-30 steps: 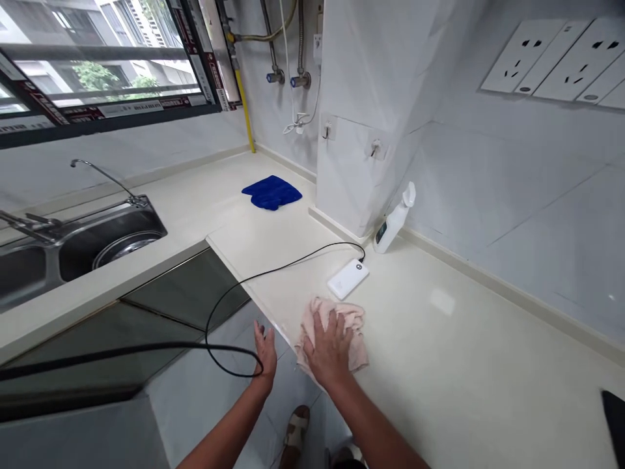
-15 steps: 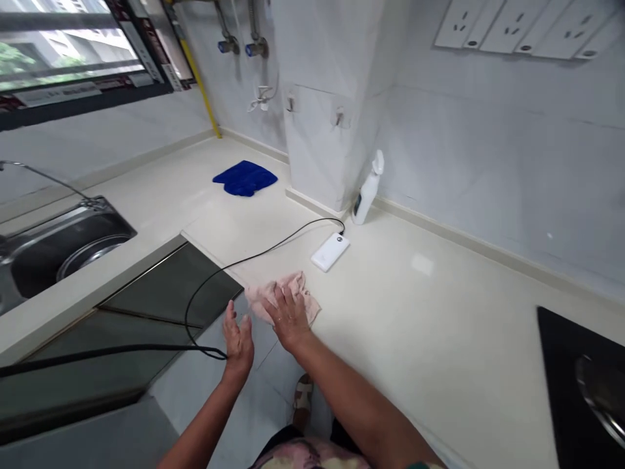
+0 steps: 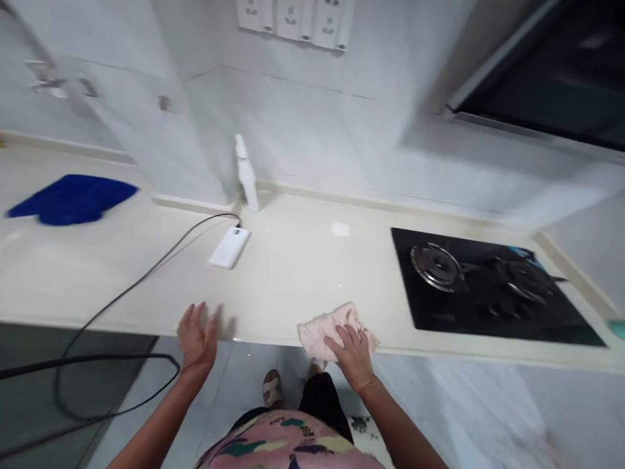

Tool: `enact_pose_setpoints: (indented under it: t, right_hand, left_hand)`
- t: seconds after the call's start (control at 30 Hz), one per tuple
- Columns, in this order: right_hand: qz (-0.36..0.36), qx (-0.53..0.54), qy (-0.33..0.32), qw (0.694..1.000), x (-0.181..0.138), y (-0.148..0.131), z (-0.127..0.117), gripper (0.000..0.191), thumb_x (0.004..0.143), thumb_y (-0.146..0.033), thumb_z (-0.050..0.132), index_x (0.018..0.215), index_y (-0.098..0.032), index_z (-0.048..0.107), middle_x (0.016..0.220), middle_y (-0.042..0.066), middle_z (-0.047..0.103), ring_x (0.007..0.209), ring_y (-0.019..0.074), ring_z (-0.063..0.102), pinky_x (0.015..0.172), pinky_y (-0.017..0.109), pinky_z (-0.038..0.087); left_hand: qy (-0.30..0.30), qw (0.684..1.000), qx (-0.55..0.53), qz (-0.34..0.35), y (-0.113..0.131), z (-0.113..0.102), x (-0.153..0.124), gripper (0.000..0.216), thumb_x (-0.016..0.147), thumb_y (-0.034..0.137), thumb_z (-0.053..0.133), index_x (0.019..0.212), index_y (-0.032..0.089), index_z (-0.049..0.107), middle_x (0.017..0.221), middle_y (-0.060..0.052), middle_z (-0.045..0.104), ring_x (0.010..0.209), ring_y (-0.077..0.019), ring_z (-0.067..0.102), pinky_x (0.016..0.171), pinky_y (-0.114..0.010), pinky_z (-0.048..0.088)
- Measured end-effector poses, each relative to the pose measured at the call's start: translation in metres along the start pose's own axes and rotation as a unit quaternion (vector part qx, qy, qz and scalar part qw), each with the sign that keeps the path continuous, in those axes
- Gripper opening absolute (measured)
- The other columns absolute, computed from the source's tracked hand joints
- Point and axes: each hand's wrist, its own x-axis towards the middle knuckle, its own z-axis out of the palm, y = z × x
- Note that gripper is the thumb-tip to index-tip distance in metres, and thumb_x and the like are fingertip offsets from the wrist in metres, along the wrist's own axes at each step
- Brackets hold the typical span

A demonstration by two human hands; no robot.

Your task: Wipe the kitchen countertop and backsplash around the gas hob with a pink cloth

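My right hand (image 3: 355, 359) lies over a pale pink cloth (image 3: 316, 331) at the front edge of the cream countertop (image 3: 288, 260), its fingers resting on the fabric. Part of the cloth hangs slightly over the edge. Off to the left, my left hand (image 3: 196, 337) is raised near the same edge with fingers apart and nothing in it. A black cable (image 3: 131, 286) loops close to that wrist and runs to a white power bank (image 3: 230, 247) lying on the counter.
A white spray bottle (image 3: 247, 174) stands against the wall corner. The blue cloth (image 3: 73, 198) lies at the far left of the counter. On the right is a black gas hob (image 3: 469, 306) with two burners, and a dark range hood (image 3: 551, 71) hangs above. Sockets (image 3: 293, 23) are on the wall.
The view has turned right, bringing the whole hob and the hood into sight. My right hand has slid the pink cloth right along the counter edge, away from the power bank.
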Motion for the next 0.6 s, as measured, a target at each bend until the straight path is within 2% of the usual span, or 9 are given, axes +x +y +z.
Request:
enact_pose_setpoints:
  t: [0.07,0.13,0.23,0.4,0.53,0.6]
  right_hand:
    - [0.039,-0.006,-0.002,0.999,-0.018,0.033,-0.006,0.059,0.087,-0.017,0.078,0.137,-0.047,0.073,0.155,0.005,0.064,0.145,0.0322,0.053,0.12,0.056,0.036]
    - [0.073,-0.012,0.004,0.997,-0.034,0.064,-0.011,0.057,0.086,-0.015,0.076,0.134,-0.045,0.075,0.153,0.005,0.064,0.145,0.031,0.052,0.122,0.056,0.035]
    - [0.129,-0.024,0.024,0.991,-0.057,0.107,-0.014,0.053,0.086,-0.012,0.073,0.131,-0.04,0.077,0.151,0.007,0.065,0.147,0.0311,0.05,0.125,0.059,0.031]
    - [0.225,-0.076,0.071,0.969,-0.095,0.175,-0.018,0.039,0.096,-0.014,0.06,0.124,-0.033,0.079,0.149,0.009,0.066,0.146,0.0313,0.048,0.128,0.064,0.025]
    - [0.283,-0.108,0.091,0.949,-0.12,0.224,-0.021,0.039,0.103,-0.014,0.05,0.126,-0.027,0.077,0.151,0.012,0.064,0.149,0.0309,0.046,0.128,0.059,0.027]
    - [0.308,-0.115,0.085,0.941,-0.13,0.246,-0.023,0.041,0.104,-0.014,0.046,0.13,-0.026,0.076,0.154,0.013,0.062,0.15,0.0311,0.045,0.127,0.056,0.03]
  left_hand:
    - [-0.024,0.999,0.002,0.029,0.007,0.012,0.006,0.053,0.103,0.058,0.053,0.135,0.017,0.066,0.148,-0.016,0.064,0.144,-0.0348,0.055,0.127,-0.067,0.038]
    - [-0.053,0.997,0.012,0.048,0.013,0.024,0.008,0.059,0.101,0.062,0.043,0.129,0.017,0.069,0.148,-0.02,0.064,0.15,-0.0395,0.049,0.129,-0.072,0.031]
    - [-0.095,0.992,0.042,0.077,0.021,0.044,0.006,0.06,0.094,0.067,0.044,0.126,0.024,0.07,0.152,-0.017,0.064,0.148,-0.0434,0.052,0.121,-0.078,0.037]
    - [-0.134,0.977,0.061,0.155,0.034,0.067,-0.007,0.052,0.09,0.066,0.044,0.122,0.036,0.072,0.151,-0.009,0.068,0.145,-0.0382,0.057,0.121,-0.072,0.042]
    - [-0.177,0.971,0.058,0.148,0.039,0.082,-0.011,0.054,0.088,0.068,0.044,0.118,0.037,0.076,0.145,-0.009,0.073,0.142,-0.039,0.061,0.12,-0.07,0.043]
    - [-0.182,0.974,0.06,0.123,0.041,0.09,-0.011,0.052,0.087,0.071,0.043,0.117,0.042,0.075,0.145,-0.004,0.074,0.143,-0.0374,0.06,0.12,-0.069,0.042]
